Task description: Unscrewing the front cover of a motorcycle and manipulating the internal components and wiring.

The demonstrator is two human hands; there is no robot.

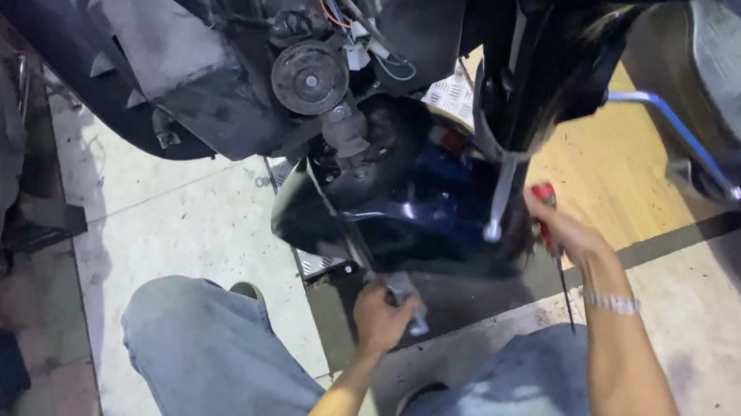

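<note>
Left hand (382,317): closed around a metal tool (405,298), held low beneath the dark blue fender (411,210).
Right hand (562,230): wrapped around a red-handled screwdriver (544,213), its shaft pointed down toward the floor (717,371).
Scooter (318,46): stripped of panels; horn (310,78) and wiring (345,6) are exposed.
Knees: bent, clad in jeans (221,365).

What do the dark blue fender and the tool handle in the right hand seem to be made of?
Dark blue fender: probably painted plastic, glossy, with soft light reflections on its curve. Tool handle in the right hand: seemingly red plastic or rubber, smooth; mostly hidden by the fingers, so uncertain.
</note>
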